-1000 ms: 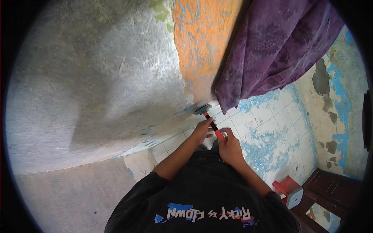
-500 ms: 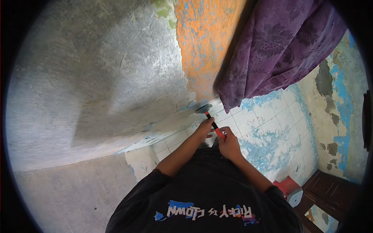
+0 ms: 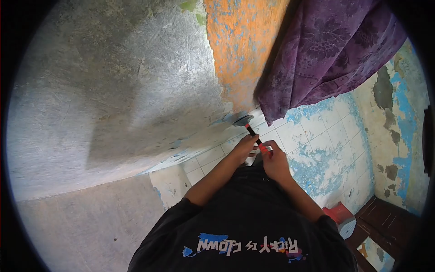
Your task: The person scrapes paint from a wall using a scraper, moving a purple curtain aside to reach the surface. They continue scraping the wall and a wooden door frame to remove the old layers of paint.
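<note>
Over on the left it's all bare grey wall (image 3: 113, 90). Left hand (image 3: 244, 147) and right hand (image 3: 273, 159) both grip the scraper (image 3: 251, 131), blade against the wall's base. Purple curtain (image 3: 326, 50) hangs just right, red stool (image 3: 339, 217) further off.

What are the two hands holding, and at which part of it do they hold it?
Both hands hold one scraper. The left hand grips the middle of its red and black handle, and the right hand grips the handle's rear end. Its blade rests against the wall.

rough matt plaster wall (image 3: 113, 90); flaking orange paint (image 3: 235, 50); soft purple cloth (image 3: 326, 50); worn floor tiles (image 3: 317, 136).
</note>
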